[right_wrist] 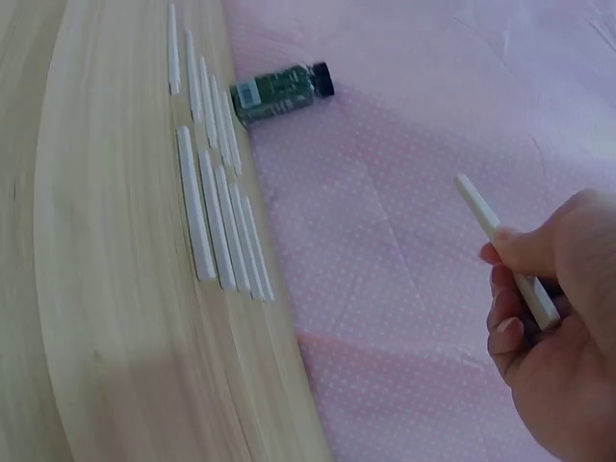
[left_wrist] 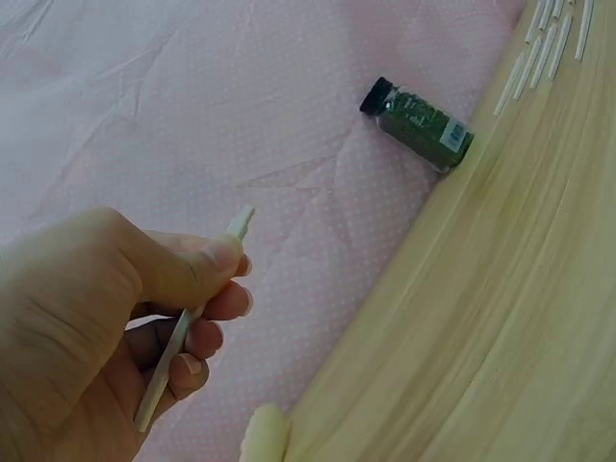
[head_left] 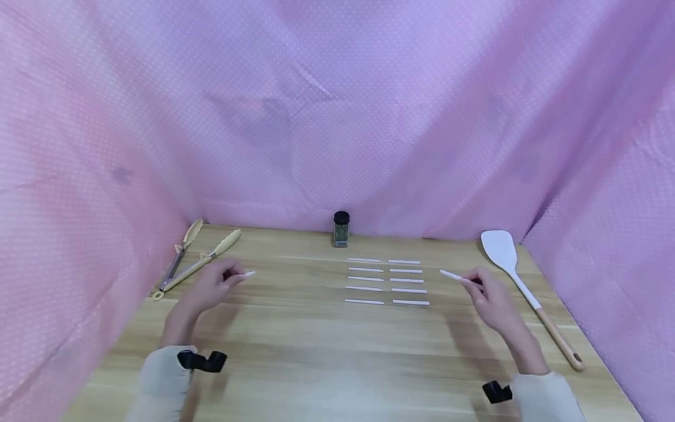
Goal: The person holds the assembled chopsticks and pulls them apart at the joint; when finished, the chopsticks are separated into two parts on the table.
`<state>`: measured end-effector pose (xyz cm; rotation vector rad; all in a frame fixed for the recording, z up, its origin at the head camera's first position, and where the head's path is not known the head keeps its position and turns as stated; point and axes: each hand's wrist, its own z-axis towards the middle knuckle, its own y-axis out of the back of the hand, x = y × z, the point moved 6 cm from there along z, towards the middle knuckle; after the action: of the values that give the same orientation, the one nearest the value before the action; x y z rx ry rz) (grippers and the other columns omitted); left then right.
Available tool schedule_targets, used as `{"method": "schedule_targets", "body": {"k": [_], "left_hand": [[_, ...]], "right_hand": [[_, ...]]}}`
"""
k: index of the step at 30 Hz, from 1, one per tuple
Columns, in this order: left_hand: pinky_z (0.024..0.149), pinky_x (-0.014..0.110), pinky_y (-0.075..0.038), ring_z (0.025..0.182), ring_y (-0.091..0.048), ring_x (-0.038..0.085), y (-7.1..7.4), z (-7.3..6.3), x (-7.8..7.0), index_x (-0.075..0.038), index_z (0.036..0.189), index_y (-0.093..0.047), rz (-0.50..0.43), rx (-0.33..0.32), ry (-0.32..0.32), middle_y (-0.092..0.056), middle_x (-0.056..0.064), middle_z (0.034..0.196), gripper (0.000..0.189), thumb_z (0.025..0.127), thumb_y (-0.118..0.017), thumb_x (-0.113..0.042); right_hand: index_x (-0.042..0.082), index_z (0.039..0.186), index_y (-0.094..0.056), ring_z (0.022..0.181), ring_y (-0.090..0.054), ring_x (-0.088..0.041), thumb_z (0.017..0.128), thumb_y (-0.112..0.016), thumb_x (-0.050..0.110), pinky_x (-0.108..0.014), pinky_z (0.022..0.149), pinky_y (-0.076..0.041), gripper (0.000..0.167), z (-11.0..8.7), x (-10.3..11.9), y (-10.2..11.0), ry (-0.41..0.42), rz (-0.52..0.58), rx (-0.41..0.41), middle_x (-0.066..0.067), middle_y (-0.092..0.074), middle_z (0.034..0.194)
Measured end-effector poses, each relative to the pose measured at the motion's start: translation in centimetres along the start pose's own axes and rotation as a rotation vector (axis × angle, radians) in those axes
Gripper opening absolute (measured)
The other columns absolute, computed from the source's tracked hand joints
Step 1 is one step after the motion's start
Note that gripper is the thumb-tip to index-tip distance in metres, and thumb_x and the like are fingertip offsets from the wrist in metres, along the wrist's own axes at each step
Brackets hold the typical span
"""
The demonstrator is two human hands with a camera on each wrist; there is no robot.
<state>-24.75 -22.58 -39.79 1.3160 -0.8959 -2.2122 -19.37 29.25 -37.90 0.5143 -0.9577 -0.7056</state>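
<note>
My left hand point(head_left: 211, 285) pinches a slim white stick point(left_wrist: 162, 380) between thumb and fingers, its tip poking out past the thumb in the left wrist view. On the other side, my right hand point(head_left: 493, 302) grips another white stick point(right_wrist: 476, 204), which points up and left beyond the fingertips. Between the hands, several more white sticks lie on the table in two columns, a left column point(head_left: 366, 279) and a right column point(head_left: 406, 281). All of them lie roughly parallel, crosswise to me. Both hands are raised over the tabletop, outside the columns.
Behind the sticks stands a small jar point(head_left: 341, 232) of green contents with a black lid. Spread tongs point(head_left: 190, 272) lie at the left, near my left hand. A white spatula point(head_left: 501, 251) with a wooden handle lies along the right edge. Pink cloth point(head_left: 337, 146) walls the wooden table point(head_left: 316, 363).
</note>
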Motion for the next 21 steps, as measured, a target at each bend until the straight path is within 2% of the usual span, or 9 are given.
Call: {"method": "schedule_targets", "body": {"k": [2,4,8,10,13,17,21], "left_hand": [[0.053,0.022,-0.040,0.061,-0.044,0.003,0.4,-0.3,0.1,-0.004,0.079,-0.063,0.006,0.004,0.018,-0.056,0.002,0.069,0.008,0.084,-0.067,0.000],[0.054,0.022,-0.040,0.062,-0.044,0.002,-0.3,-0.2,-0.2,-0.004,0.080,-0.063,0.008,0.029,0.015,-0.056,0.001,0.070,0.007,0.084,-0.067,0.000],[0.058,0.022,-0.042,0.065,-0.047,0.004,-3.5,0.2,-1.4,-0.004,0.083,-0.065,-0.005,0.093,-0.009,-0.059,0.001,0.072,0.004,0.085,-0.067,-0.002],[0.061,0.023,-0.044,0.068,-0.050,0.006,-5.2,0.4,-2.3,-0.005,0.086,-0.066,-0.014,0.119,-0.012,-0.061,0.000,0.075,0.001,0.087,-0.066,-0.004],[0.070,0.026,-0.048,0.078,-0.055,0.008,-8.1,0.6,-3.7,-0.009,0.093,-0.068,-0.026,0.160,0.000,-0.064,-0.002,0.085,0.006,0.089,-0.064,-0.008],[0.082,0.030,-0.049,0.090,-0.055,0.008,-12.1,0.6,-5.9,-0.016,0.102,-0.068,-0.031,0.233,0.016,-0.061,-0.007,0.098,0.013,0.093,-0.060,-0.013],[0.087,0.032,-0.048,0.095,-0.052,0.009,-15.7,0.8,-8.3,-0.015,0.105,-0.068,-0.008,0.291,-0.049,-0.058,-0.006,0.102,0.014,0.094,-0.059,-0.016]], "right_hand": [[0.000,0.093,-0.060,0.057,-0.040,-0.002,0.092,-0.059,0.002,-0.022,0.049,-0.035,0.003,-0.1,-0.7,0.9,-0.009,0.012,0.008,-0.002,-0.050,0.071],[0.000,0.091,-0.061,0.060,-0.042,-0.001,0.091,-0.061,0.002,-0.020,0.052,-0.037,0.002,-0.2,-0.8,0.8,0.013,0.009,-0.003,-0.002,-0.052,0.074],[0.002,0.089,-0.065,0.065,-0.047,0.002,0.085,-0.067,0.000,-0.014,0.057,-0.039,0.005,-0.5,-1.1,0.3,0.055,-0.013,-0.031,-0.002,-0.060,0.076],[0.005,0.089,-0.066,0.068,-0.049,0.003,0.084,-0.069,0.001,-0.013,0.059,-0.040,0.007,-0.6,-1.3,-0.3,0.052,-0.028,-0.019,-0.001,-0.063,0.079],[0.006,0.089,-0.067,0.069,-0.050,0.003,0.084,-0.070,0.003,-0.016,0.059,-0.043,0.006,-0.9,-1.6,-1.7,0.030,-0.022,0.037,0.000,-0.064,0.080],[0.005,0.089,-0.066,0.070,-0.052,0.001,0.084,-0.070,0.004,-0.021,0.060,-0.047,0.006,-1.7,-1.7,-4.3,0.004,0.033,0.164,-0.001,-0.065,0.080],[0.009,0.089,-0.067,0.073,-0.055,-0.002,0.085,-0.071,0.009,-0.023,0.064,-0.049,0.006,-2.8,-1.6,-6.6,-0.047,0.067,0.290,0.001,-0.065,0.082]]}}
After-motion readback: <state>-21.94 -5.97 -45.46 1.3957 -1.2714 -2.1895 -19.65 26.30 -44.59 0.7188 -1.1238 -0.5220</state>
